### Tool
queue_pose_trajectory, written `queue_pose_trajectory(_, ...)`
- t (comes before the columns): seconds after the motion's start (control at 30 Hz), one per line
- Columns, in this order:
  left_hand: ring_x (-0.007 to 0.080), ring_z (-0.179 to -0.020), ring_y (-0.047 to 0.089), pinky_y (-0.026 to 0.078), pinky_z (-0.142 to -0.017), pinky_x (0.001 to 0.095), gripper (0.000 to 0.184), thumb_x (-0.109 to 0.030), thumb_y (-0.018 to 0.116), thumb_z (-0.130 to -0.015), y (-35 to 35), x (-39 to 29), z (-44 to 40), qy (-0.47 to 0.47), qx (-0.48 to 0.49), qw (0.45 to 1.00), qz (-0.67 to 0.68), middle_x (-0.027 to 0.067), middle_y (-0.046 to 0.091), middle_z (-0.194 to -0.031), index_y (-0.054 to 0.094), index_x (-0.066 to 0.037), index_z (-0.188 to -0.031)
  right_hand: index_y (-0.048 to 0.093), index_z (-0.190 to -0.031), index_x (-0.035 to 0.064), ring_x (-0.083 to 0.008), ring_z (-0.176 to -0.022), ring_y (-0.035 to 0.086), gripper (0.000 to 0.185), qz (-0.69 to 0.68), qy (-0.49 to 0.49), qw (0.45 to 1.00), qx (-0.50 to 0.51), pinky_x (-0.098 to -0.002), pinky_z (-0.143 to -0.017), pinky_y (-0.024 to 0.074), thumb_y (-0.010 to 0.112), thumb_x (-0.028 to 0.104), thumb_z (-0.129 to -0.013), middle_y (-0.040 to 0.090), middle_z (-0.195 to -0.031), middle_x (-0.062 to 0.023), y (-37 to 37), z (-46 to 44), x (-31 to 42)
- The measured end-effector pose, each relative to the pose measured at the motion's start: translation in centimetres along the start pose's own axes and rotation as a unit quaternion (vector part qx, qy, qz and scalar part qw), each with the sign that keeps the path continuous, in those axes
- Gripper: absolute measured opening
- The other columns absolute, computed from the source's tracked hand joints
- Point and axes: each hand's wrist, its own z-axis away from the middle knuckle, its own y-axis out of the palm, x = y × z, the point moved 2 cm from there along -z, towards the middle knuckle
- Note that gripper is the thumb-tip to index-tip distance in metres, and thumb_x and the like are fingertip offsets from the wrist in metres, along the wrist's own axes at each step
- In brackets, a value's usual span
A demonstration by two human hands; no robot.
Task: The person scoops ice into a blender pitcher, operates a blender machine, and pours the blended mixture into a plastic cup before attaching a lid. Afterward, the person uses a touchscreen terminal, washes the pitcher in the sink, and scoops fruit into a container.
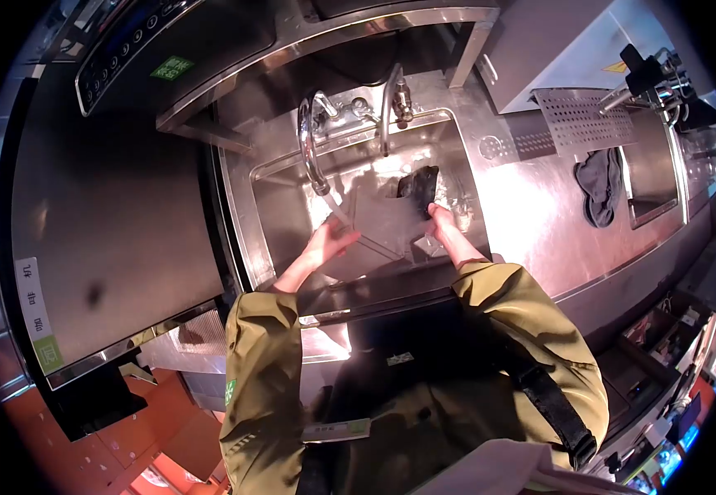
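Over the metal sink (pixel 262 239), my left hand (pixel 330 242) holds the left side of a translucent, flat-looking container (pixel 378 223), with its fingers bent around the edge. My right hand (pixel 443 223) is at the container's right side, beside a dark cloth or object (pixel 420 186) that it seems to touch; its fingertips are partly hidden. Water runs from the curved left faucet (pixel 311 157) down beside my left hand. A second, thinner faucet (pixel 388 111) points down behind the container. Something clear and crumpled (pixel 430 245) lies below my right hand.
A large dark machine with a flat top (pixel 110 223) stands left of the sink. On the right counter (pixel 523 198) lie a dark cloth (pixel 598 188) and a perforated metal tray (pixel 585 120). A metal shelf frame (pixel 333 35) spans behind the faucets.
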Motion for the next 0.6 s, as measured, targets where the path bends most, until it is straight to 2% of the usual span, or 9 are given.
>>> queue_pose_trajectory(0.03, 0.0102, -0.051, 0.055, 0.044, -0.055, 0.0280, 0.068, -0.043, 0.064, -0.072, 0.2, 0.7, 0.1, 0.025, 0.000, 0.999, -0.026, 0.0067, 0.060, -0.063, 0.045, -0.001, -0.122, 0.055, -0.084, 0.0161, -0.0124, -0.052, 0.033, 0.004, 0.024, 0.000, 1.000, -0.010, -0.0337, -0.050, 0.0383, 0.053, 0.019, -0.085, 0.042, -0.065, 0.0012, -0.1, 1.4, 0.8)
queue_pose_trajectory(0.1, 0.0104, -0.051, 0.055, 0.044, -0.055, 0.0284, 0.066, -0.044, 0.063, -0.073, 0.7, 1.2, 0.6, 0.050, -0.015, 0.996, -0.072, 0.0066, 0.058, -0.058, 0.047, -0.001, -0.121, 0.054, -0.079, 0.0170, -0.0121, -0.052, 0.032, 0.006, 0.009, 0.044, 0.998, 0.048, -0.0319, -0.049, 0.0319, 0.054, 0.020, -0.085, 0.039, -0.062, 0.0022, 0.4, 3.7, 1.7)
queue_pose_trajectory(0.2, 0.0112, -0.049, 0.054, 0.044, -0.054, 0.0296, 0.060, -0.044, 0.058, -0.077, 0.7, 0.5, 1.2, 0.035, -0.065, 0.991, -0.114, 0.0063, 0.055, -0.054, 0.050, 0.001, -0.116, 0.053, -0.077, 0.0160, -0.0130, -0.053, 0.034, 0.008, 0.201, -0.065, 0.966, 0.146, -0.0327, -0.049, 0.0305, 0.056, 0.021, -0.083, 0.039, -0.062, 0.0032, 0.1, -0.6, -0.6)
queue_pose_trajectory(0.27, 0.0117, -0.048, 0.054, 0.044, -0.054, 0.0301, 0.058, -0.047, 0.053, -0.080, 0.8, -0.8, 1.1, 0.005, -0.100, 0.989, -0.105, 0.0063, 0.053, -0.052, 0.053, 0.003, -0.109, 0.054, -0.080, 0.0158, -0.0137, -0.055, 0.037, 0.007, 0.064, -0.004, 0.992, 0.112, -0.0341, -0.051, 0.0332, 0.057, 0.022, -0.083, 0.041, -0.063, 0.0035, 1.5, 2.1, 1.1)
queue_pose_trajectory(0.3, 0.0126, -0.048, 0.054, 0.044, -0.054, 0.0302, 0.058, -0.048, 0.051, -0.080, 0.6, -1.0, 0.8, -0.015, -0.108, 0.991, -0.081, 0.0068, 0.054, -0.052, 0.054, 0.004, -0.104, 0.058, -0.081, 0.0119, -0.0128, -0.062, 0.044, 0.008, 0.062, -0.008, 0.996, 0.058, -0.0332, -0.060, 0.0385, 0.058, 0.020, -0.083, 0.048, -0.067, 0.0036, 1.8, 4.6, 2.8)
queue_pose_trajectory(0.4, 0.0149, -0.048, 0.055, 0.044, -0.053, 0.0304, 0.059, -0.052, 0.047, -0.081, -0.2, -2.1, -0.7, -0.070, -0.126, 0.990, -0.004, 0.0086, 0.054, -0.053, 0.056, 0.005, -0.093, 0.060, -0.077, 0.0064, -0.0099, -0.067, 0.048, 0.012, 0.209, -0.195, 0.956, 0.066, -0.0277, -0.069, 0.0397, 0.058, 0.016, -0.083, 0.054, -0.070, 0.0029, 0.7, 2.0, 3.1)
queue_pose_trajectory(0.47, 0.0161, -0.049, 0.056, 0.044, -0.051, 0.0305, 0.061, -0.054, 0.046, -0.081, -0.2, -2.9, -1.6, -0.108, -0.133, 0.984, 0.056, 0.0104, 0.055, -0.054, 0.055, 0.005, -0.086, 0.062, -0.077, 0.0005, -0.0085, -0.068, 0.049, 0.016, 0.249, -0.214, 0.944, 0.026, -0.0237, -0.068, 0.0395, 0.056, 0.013, -0.084, 0.058, -0.069, 0.0011, -0.1, 1.6, 3.9)
queue_pose_trajectory(0.5, 0.0195, -0.050, 0.057, 0.045, -0.051, 0.0322, 0.064, -0.052, 0.052, -0.078, 0.2, -0.7, -3.6, -0.119, -0.139, 0.981, 0.069, 0.0127, 0.055, -0.055, 0.053, 0.008, -0.101, 0.063, -0.080, -0.0003, -0.0089, -0.068, 0.049, 0.016, 0.242, -0.237, 0.941, 0.002, -0.0241, -0.068, 0.0395, 0.056, 0.013, -0.084, 0.058, -0.069, 0.0009, -0.1, 2.1, 4.6)
queue_pose_trajectory(0.6, 0.0218, -0.051, 0.058, 0.046, -0.053, 0.0329, 0.070, -0.046, 0.060, -0.074, 3.3, 1.1, -3.0, 0.031, -0.170, 0.984, -0.049, 0.0134, 0.055, -0.056, 0.047, 0.008, -0.116, 0.063, -0.087, -0.0013, -0.0096, -0.071, 0.050, 0.017, 0.231, -0.242, 0.942, -0.019, -0.0251, -0.068, 0.0400, 0.054, 0.013, -0.084, 0.059, -0.073, -0.0010, -0.8, 2.2, 5.7)
